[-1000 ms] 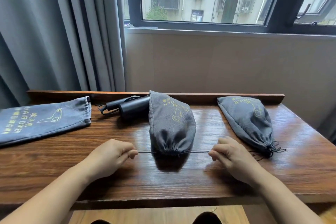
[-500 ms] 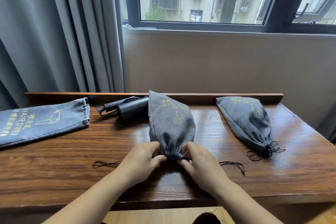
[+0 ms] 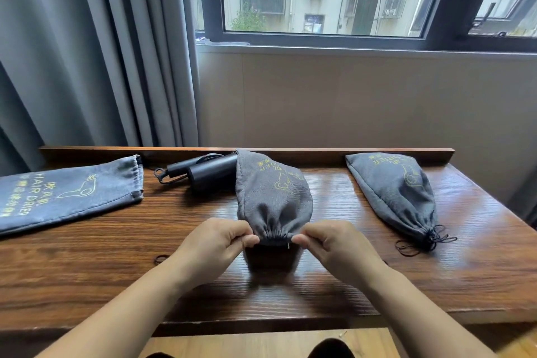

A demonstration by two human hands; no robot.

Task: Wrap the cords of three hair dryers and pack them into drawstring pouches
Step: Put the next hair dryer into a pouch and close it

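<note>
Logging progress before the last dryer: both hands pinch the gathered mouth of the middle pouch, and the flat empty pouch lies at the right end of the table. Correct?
Not quite. The head view shows the left hand and right hand pinching the gathered mouth of the middle pouch, but the flat empty pouch lies at the left end of the table; the pouch at the right end is filled and cinched.

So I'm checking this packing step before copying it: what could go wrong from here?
The left hand and right hand pinch the middle pouch at its gathered mouth; untied, it may loosen again. The unpacked hair dryer lies right behind that pouch, so shifting the pouch could nudge it.
</note>
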